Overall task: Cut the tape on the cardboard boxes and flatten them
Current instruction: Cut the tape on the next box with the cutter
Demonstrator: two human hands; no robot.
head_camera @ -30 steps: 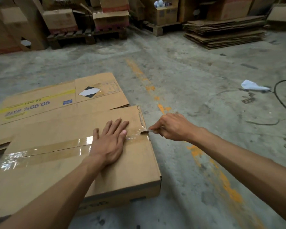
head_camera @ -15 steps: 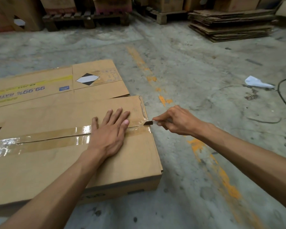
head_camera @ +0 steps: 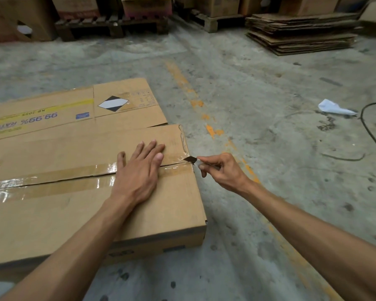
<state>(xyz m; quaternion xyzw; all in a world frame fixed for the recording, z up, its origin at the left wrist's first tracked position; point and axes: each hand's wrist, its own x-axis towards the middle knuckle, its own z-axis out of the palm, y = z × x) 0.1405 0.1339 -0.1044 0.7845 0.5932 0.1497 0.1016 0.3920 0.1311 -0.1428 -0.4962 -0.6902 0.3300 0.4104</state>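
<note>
Right hand pinches a small blade at the box edge; the tape seam runs leftward from those fingers, under the flat, spread left hand.

The cardboard box runs off the left edge; curled fingers hide the blade's handle.

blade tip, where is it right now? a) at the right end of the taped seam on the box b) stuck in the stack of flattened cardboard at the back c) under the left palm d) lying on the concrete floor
a: the right hand pinches the blade, its tip at the right-hand end of the taped seam on the cardboard box.
</note>
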